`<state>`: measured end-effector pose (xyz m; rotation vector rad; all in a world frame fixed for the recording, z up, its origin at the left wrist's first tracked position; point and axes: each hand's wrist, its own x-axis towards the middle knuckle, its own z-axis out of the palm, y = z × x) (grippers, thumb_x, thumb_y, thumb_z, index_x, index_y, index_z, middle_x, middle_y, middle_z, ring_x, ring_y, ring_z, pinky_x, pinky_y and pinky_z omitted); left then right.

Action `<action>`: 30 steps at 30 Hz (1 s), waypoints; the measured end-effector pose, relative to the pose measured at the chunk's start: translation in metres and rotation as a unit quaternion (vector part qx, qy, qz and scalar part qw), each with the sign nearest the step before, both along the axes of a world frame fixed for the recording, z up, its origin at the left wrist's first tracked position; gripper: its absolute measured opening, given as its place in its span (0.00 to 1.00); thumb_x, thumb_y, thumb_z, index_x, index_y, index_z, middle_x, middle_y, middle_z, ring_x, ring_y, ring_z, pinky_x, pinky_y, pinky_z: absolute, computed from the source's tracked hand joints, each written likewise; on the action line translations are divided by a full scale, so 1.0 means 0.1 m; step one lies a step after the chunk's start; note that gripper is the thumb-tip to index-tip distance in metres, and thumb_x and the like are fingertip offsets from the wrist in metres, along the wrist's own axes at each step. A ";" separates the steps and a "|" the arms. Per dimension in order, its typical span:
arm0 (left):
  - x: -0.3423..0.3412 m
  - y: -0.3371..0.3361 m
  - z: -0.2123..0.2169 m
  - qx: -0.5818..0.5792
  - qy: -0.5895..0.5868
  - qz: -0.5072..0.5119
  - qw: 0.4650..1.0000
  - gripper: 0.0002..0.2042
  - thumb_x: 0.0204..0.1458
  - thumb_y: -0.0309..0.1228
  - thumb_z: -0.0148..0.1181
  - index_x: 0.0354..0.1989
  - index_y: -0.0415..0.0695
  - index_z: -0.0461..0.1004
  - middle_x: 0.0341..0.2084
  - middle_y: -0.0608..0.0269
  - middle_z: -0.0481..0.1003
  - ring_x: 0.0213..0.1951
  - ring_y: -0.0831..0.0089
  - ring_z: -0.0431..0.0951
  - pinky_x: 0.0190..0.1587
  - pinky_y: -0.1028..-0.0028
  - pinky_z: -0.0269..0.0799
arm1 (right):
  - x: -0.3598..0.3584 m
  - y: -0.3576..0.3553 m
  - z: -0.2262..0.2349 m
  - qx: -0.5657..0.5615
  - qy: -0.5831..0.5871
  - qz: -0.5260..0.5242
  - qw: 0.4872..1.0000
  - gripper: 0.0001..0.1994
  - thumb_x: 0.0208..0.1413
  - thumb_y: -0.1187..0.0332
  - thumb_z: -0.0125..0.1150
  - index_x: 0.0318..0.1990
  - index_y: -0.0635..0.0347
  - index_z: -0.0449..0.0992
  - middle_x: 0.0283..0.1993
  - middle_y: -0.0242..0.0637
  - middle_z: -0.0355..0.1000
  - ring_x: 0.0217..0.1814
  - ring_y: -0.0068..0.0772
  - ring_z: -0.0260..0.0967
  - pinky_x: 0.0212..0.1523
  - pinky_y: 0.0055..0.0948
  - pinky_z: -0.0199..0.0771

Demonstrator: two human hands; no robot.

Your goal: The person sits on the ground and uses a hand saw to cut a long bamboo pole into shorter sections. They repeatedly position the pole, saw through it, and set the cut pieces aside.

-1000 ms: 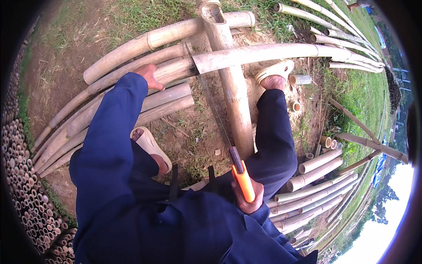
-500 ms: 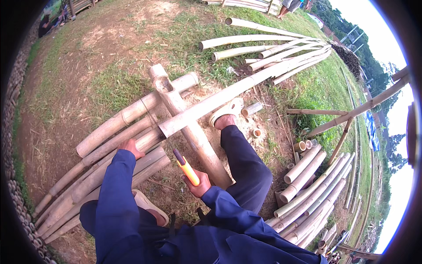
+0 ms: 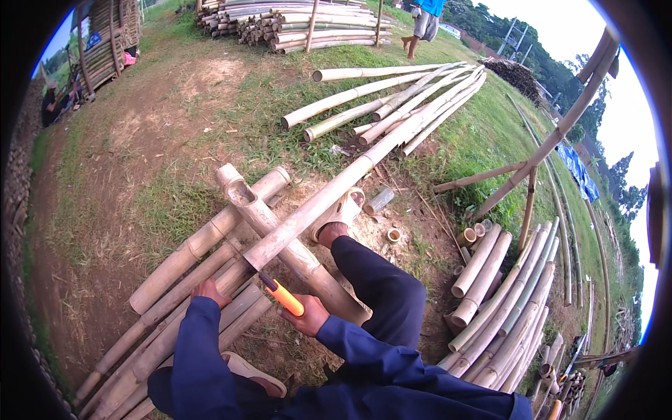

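My left hand [image 3: 210, 292] is curled over a bamboo pole in the bundle [image 3: 164, 325] at the lower left. Held in my right hand [image 3: 308, 316] is an orange-handled tool [image 3: 285, 298] whose narrow dark end points up and left; I cannot make out its exact kind. That dark end is close to the near cut end of a long bamboo pole [image 3: 318, 204]; whether they touch is unclear. The long pole lies across a thick bamboo piece [image 3: 304, 262] with a notch cut near its far end. My foot [image 3: 337, 218] is beside the long pole.
Several bamboo poles [image 3: 378, 105] fan out ahead on the grass. More poles [image 3: 514, 308] lie at the right, below a slanting bamboo frame [image 3: 549, 143]. Short bamboo offcuts [image 3: 380, 201] lie near my foot. A person [image 3: 425, 28] stands by a stack [image 3: 301, 28] at the back.
My view has tilted upward, bringing more of the background in. My right hand has brought the tool's dark end closer to the long pole's cut end. My left hand stays on the bundle.
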<state>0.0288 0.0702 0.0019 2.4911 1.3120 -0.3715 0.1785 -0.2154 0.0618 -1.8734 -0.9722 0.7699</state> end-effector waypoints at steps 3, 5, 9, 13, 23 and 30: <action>0.19 -0.03 -0.14 -0.003 -0.019 -0.035 0.999 0.37 0.34 0.49 0.78 0.53 0.39 0.79 0.52 0.39 0.80 0.56 0.47 0.80 0.63 0.55 0.74 | 0.14 -0.07 0.01 -0.018 -0.021 0.002 1.000 0.18 0.61 0.56 0.70 0.48 0.63 0.80 0.33 0.52 0.78 0.35 0.55 0.79 0.40 0.45 0.76; 0.25 -0.05 -0.21 -0.018 -0.024 -0.046 0.998 0.37 0.35 0.49 0.78 0.53 0.39 0.79 0.51 0.39 0.81 0.56 0.47 0.81 0.63 0.55 0.74 | 0.17 -0.15 -0.02 -0.013 -0.019 -0.005 1.000 0.18 0.61 0.58 0.70 0.48 0.63 0.80 0.34 0.54 0.78 0.38 0.59 0.78 0.41 0.46 0.77; 0.13 -0.01 -0.19 0.007 -0.023 -0.043 0.999 0.37 0.35 0.50 0.78 0.53 0.39 0.78 0.50 0.40 0.81 0.55 0.47 0.81 0.62 0.55 0.75 | 0.08 -0.17 -0.23 0.023 -0.013 0.001 1.000 0.17 0.60 0.58 0.70 0.47 0.63 0.79 0.35 0.54 0.78 0.39 0.59 0.78 0.42 0.46 0.77; 0.18 -0.09 -0.11 0.001 -0.015 -0.031 0.999 0.38 0.35 0.50 0.78 0.54 0.39 0.78 0.51 0.41 0.81 0.56 0.48 0.81 0.62 0.56 0.75 | 0.10 -0.19 -0.19 0.009 -0.014 0.001 1.000 0.19 0.61 0.55 0.70 0.46 0.63 0.79 0.35 0.53 0.78 0.38 0.58 0.78 0.42 0.46 0.77; 0.33 -0.02 -0.10 -0.050 -0.082 -0.050 0.994 0.47 0.30 0.54 0.82 0.61 0.38 0.75 0.55 0.41 0.79 0.61 0.49 0.78 0.65 0.57 0.73 | 0.11 -0.41 -0.38 0.030 0.029 0.013 0.999 0.16 0.61 0.57 0.68 0.43 0.62 0.79 0.33 0.54 0.77 0.37 0.61 0.77 0.39 0.48 0.75; 0.18 0.02 -0.27 -0.022 -0.021 -0.024 0.999 0.42 0.31 0.51 0.81 0.57 0.39 0.77 0.52 0.41 0.80 0.57 0.47 0.80 0.63 0.57 0.74 | -0.05 -0.83 0.19 -0.010 0.071 0.029 0.997 0.12 0.61 0.63 0.67 0.46 0.61 0.79 0.33 0.53 0.78 0.37 0.62 0.78 0.40 0.48 0.76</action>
